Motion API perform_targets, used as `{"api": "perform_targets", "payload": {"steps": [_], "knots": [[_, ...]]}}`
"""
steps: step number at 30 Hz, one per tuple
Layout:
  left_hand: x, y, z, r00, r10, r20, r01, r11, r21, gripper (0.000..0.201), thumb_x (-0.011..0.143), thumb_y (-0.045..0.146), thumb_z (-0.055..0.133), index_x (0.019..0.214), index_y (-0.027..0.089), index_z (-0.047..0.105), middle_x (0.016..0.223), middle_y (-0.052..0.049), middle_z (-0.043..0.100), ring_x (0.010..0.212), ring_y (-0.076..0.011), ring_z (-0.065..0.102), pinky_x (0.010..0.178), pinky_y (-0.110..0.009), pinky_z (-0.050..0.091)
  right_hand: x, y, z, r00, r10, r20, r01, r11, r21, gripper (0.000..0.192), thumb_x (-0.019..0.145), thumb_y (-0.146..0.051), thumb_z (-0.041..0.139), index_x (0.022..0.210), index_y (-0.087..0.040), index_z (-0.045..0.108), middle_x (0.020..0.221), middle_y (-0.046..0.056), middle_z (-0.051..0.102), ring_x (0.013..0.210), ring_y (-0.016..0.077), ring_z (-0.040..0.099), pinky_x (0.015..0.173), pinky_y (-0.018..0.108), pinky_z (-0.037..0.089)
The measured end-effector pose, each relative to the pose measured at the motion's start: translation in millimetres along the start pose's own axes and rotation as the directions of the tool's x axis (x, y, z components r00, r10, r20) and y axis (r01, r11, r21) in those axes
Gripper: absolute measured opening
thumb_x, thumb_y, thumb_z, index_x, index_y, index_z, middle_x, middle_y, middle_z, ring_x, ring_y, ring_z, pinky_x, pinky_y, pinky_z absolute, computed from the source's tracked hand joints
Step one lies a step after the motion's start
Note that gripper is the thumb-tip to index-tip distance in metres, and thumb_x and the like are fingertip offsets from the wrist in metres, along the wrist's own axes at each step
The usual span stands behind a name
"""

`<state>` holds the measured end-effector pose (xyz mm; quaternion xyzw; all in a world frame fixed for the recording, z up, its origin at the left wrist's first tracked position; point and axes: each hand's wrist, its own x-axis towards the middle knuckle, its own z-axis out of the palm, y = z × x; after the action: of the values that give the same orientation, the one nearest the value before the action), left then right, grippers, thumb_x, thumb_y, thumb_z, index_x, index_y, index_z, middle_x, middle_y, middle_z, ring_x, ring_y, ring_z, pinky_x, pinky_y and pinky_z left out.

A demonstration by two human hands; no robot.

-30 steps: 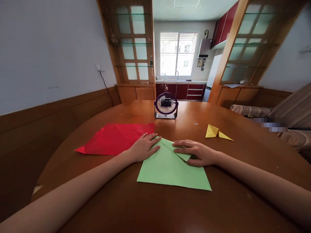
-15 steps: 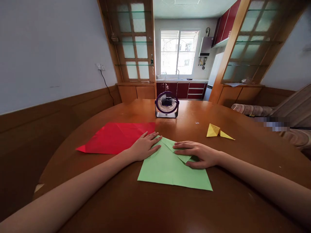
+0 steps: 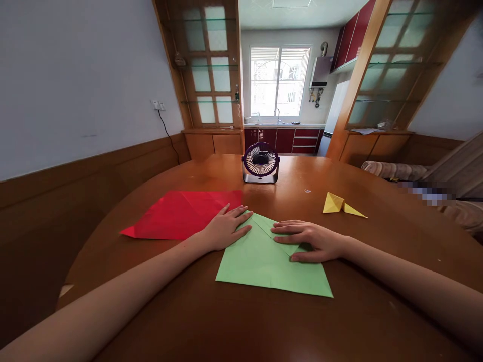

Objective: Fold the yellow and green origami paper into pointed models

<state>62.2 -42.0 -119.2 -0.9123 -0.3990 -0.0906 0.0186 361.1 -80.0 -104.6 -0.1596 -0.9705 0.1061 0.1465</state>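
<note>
A red sheet [image 3: 181, 216] is lying to the outer side of the left hand, its right part reaching behind the knuckles. The left hand [image 3: 227, 229] is resting flat, fingers spread and clenching nothing, over the upper left edge of a green sheet. Well beyond both hands, I'm seeing a small purple-rimmed fan [image 3: 260, 161] standing on the wooden table [image 3: 211, 322]. The green sheet [image 3: 271, 271] is lying between the hands and spreading nearer than them toward the person, a folded flap [image 3: 265, 223] slanting along its upper right. The right hand [image 3: 313, 242] is resting loosely on that flap, unclenched, fingers slightly bent and thumb held apart. Beyond its knuckles, toward its outer side, a folded yellow paper [image 3: 333, 203] is sitting well apart.
</note>
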Motion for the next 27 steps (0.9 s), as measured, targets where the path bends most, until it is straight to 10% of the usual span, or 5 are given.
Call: {"api": "perform_targets", "payload": {"steps": [27], "knots": [[-0.7,6.6,-7.5,0.997,-0.066,0.04,0.065,0.997,0.03,0.059,0.098,0.054,0.026,0.147,0.022,0.036,0.153,-0.007,0.034,0.142,-0.0225,0.03,0.118,-0.049,0.012,2.6,-9.2,-3.8,0.998,0.022,0.058,-0.015,0.993,-0.113,0.057,0.093,-0.043,0.055,0.144,-0.023,0.041,0.141,0.013,0.048,0.133,0.0266,0.041,0.112,0.049,0.03]]}}
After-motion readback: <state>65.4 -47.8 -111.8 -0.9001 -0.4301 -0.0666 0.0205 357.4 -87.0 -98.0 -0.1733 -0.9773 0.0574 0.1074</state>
